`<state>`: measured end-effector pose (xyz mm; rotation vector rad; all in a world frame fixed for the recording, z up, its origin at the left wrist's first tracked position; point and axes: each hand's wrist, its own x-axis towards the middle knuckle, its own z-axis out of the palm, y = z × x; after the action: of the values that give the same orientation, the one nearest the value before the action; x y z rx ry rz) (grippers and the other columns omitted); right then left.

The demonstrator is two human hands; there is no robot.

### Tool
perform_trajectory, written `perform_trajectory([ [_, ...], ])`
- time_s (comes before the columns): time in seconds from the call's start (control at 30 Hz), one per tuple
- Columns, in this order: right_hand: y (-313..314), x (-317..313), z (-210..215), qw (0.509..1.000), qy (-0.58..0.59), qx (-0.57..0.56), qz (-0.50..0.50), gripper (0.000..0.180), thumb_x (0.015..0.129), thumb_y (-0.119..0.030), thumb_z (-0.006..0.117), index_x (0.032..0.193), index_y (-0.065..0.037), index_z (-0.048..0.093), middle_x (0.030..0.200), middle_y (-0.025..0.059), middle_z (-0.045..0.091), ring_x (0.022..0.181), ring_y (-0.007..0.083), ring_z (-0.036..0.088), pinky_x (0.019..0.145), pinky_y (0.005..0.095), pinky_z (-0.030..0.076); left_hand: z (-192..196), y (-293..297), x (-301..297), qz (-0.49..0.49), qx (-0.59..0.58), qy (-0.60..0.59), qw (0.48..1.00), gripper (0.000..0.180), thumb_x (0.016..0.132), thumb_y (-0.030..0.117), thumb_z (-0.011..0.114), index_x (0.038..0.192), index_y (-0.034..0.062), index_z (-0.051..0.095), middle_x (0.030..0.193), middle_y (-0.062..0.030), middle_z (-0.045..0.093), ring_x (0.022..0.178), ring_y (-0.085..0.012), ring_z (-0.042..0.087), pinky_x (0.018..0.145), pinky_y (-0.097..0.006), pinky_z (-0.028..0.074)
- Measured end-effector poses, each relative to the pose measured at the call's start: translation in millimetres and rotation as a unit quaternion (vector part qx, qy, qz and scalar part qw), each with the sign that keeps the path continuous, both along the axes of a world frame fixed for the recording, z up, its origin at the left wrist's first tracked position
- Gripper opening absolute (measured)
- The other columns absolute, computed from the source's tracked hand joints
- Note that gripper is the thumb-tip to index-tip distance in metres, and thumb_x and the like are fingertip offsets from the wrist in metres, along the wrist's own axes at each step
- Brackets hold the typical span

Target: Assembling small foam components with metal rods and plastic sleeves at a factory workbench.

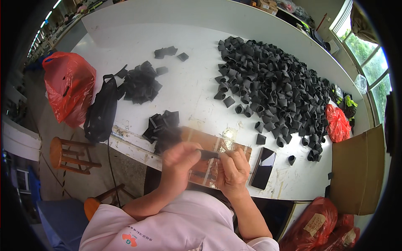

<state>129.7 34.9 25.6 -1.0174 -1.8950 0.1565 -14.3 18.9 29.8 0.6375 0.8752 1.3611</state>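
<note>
Close to my body, a small black fabric piece (207, 154) is stretched between my two hands over a brown taped cardboard sheet (197, 136). My left hand (180, 159) pinches its left end, with the thumb on top. The right end sits in the curled fingers of my right hand (233, 169). Just beyond my left hand lies a small heap of flat black pieces (163, 125), partly blurred. A larger heap of similar flat pieces (142, 83) is farther left. At the far right spreads a big pile of black pieces (272, 83) opened into short tubes.
A dark phone (264, 168) lies right of the cardboard. Red plastic bags (69, 88) and a black bag (101, 111) stand at the white table's (188, 83) left edge. An open cardboard box (358, 171) is at the right. Wooden stools (71, 154) stand left on the floor.
</note>
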Motion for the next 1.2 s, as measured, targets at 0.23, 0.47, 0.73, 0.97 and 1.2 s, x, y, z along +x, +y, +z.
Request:
perform_trajectory([
  [0.23, 1.3, -0.9, 9.2, 0.995, -0.103, -0.008, -0.01, 0.025, 0.054, 0.001, 0.058, 0.078, -0.005, 0.057, 0.07, 0.0054, 0.048, 0.059, 0.0226, 0.047, 0.047, 0.0316, 0.039, 7.7, 18.2, -8.3, -0.032, 0.235, 0.322, 0.916, 0.024, 0.076, -0.001, 0.056, 0.1, -0.001, 0.054, 0.099, -0.0077, 0.057, 0.087, -0.0126, 0.052, 0.081, -0.025, 0.042],
  [0.47, 28.5, 29.4, 38.1, 0.824, 0.482, -0.293, 0.055, 0.032, 0.091, -0.027, 0.046, 0.09, 0.002, 0.059, 0.067, 0.0029, 0.053, 0.053, 0.007, 0.044, 0.048, 0.0195, 0.037, -36.9, 31.0, -32.6, 0.154, 0.15, 0.367, 0.905, 0.023, 0.078, 0.004, 0.059, 0.1, 0.0002, 0.056, 0.093, -0.0087, 0.058, 0.08, -0.0137, 0.054, 0.071, -0.026, 0.043],
  [0.73, -10.4, 8.4, -22.7, 0.805, 0.342, -0.484, 0.023, 0.033, 0.089, -0.029, 0.052, 0.078, 0.001, 0.059, 0.061, 0.0033, 0.054, 0.05, 0.0085, 0.047, 0.046, 0.0204, 0.036, -148.6, 94.9, -126.6, 0.229, -0.093, 0.669, 0.701, 0.034, 0.073, 0.022, 0.065, 0.099, 0.0038, 0.054, 0.09, -0.0152, 0.054, 0.087, -0.0321, 0.052, 0.074, -0.042, 0.042],
  [0.97, -29.0, -6.8, -29.8, 0.799, 0.265, -0.54, 0.011, 0.032, 0.088, -0.029, 0.053, 0.078, 0.001, 0.06, 0.061, 0.0016, 0.055, 0.052, 0.0067, 0.047, 0.048, 0.0202, 0.038, -149.7, 96.7, -136.3, 0.259, 0.022, 0.69, 0.676, 0.011, 0.07, 0.003, 0.063, 0.078, 0.0042, 0.056, 0.077, -0.0116, 0.053, 0.076, -0.031, 0.054, 0.064, -0.038, 0.044],
  [1.2, -35.0, -12.3, -48.3, 0.854, 0.139, -0.498, 0.055, 0.028, 0.088, -0.024, 0.054, 0.079, 0.003, 0.06, 0.061, 0.0004, 0.054, 0.053, 0.0059, 0.044, 0.048, 0.0197, 0.036, -113.3, 86.0, -131.8, 0.105, 0.112, 0.71, 0.687, 0.024, 0.069, -0.007, 0.051, 0.091, 0.0013, 0.055, 0.092, -0.0125, 0.057, 0.087, -0.031, 0.055, 0.074, -0.038, 0.045],
])
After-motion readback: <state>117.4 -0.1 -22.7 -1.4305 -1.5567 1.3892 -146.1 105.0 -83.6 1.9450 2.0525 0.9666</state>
